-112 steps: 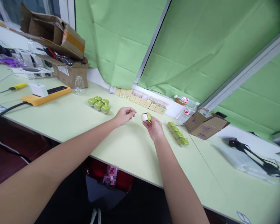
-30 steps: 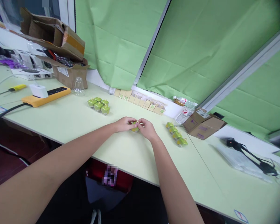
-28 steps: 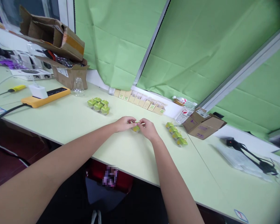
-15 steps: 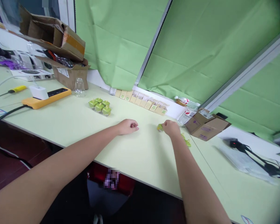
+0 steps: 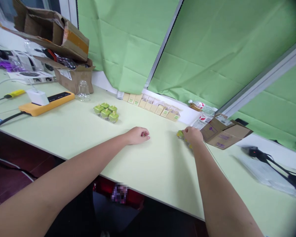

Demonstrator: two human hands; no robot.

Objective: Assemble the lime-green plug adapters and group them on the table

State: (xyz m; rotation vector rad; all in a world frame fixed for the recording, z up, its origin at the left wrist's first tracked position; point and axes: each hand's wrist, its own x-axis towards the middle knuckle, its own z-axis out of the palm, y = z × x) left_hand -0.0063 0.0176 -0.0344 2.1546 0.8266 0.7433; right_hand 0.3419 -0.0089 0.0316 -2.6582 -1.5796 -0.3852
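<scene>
Tabletop [image 5: 155, 164], pale green. Cardboard carton [image 5: 220, 134], at 3 o'clock from right hand [image 5: 193, 134]. That hand: fingers bent down at a row of green-lidded cups [image 5: 180, 134], grip hidden. Left hand [image 5: 137, 135]: loosely half-curled, nothing visibly held. Cluster of green-lidded cups [image 5: 105, 114], at its 10 o'clock.

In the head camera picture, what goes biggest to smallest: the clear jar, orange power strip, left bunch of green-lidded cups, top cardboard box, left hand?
Top cardboard box
Orange power strip
Left bunch of green-lidded cups and left hand: too alike to rank
Clear jar
</scene>
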